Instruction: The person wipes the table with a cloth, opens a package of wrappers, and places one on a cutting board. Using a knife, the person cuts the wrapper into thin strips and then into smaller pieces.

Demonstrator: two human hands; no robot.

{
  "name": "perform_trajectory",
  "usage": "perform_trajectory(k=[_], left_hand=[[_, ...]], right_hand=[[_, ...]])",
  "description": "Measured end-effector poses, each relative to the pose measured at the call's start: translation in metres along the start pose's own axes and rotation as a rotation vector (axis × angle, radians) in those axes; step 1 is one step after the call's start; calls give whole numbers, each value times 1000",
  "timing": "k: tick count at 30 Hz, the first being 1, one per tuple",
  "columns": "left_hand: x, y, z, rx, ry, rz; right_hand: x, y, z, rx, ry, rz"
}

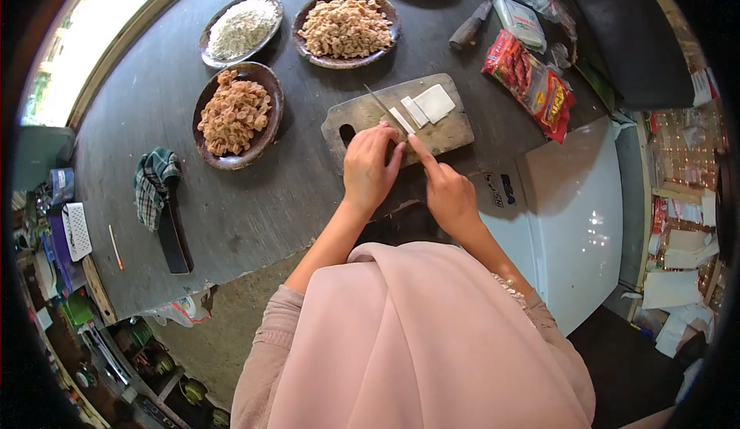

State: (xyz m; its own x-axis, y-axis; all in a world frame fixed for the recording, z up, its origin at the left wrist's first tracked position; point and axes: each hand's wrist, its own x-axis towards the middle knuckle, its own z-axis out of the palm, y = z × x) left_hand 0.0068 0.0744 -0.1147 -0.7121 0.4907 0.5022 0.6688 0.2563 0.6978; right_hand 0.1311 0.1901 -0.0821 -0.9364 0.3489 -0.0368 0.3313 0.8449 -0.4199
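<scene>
A wooden cutting board [455, 132] lies on the dark table, with a white block [435, 104] and narrow white slices [414, 111] on it. A thin knife [376, 100] slants across the board beside the slices, its tip toward the upper left. My right hand [449, 194] is closed at the knife's lower end, index finger stretched along it; the handle is hidden. My left hand [371, 165] rests at the board's near edge, left of the blade, with its fingers bent together. What lies under those fingertips is hidden.
Plates of brown pieces [233, 117], pale crumbly pieces [345, 28] and white shreds [243, 28] stand at the left and back. Right of the board are a red packet [532, 82], a white packet [519, 23] and a dark-handled tool [470, 26]. A checked cloth [154, 186] lies left.
</scene>
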Motion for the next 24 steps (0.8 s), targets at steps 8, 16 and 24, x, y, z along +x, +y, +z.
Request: perform_trajectory(k=[8, 16, 24], left_hand=[[-2, 0, 4, -22, 28, -38], [-2, 1, 2, -5, 27, -40], [5, 17, 0, -99, -33, -230]], right_hand=[[-22, 3, -6, -101, 20, -18], [-69, 15, -17, -22, -15, 43], [-19, 22, -26, 78, 50, -13]])
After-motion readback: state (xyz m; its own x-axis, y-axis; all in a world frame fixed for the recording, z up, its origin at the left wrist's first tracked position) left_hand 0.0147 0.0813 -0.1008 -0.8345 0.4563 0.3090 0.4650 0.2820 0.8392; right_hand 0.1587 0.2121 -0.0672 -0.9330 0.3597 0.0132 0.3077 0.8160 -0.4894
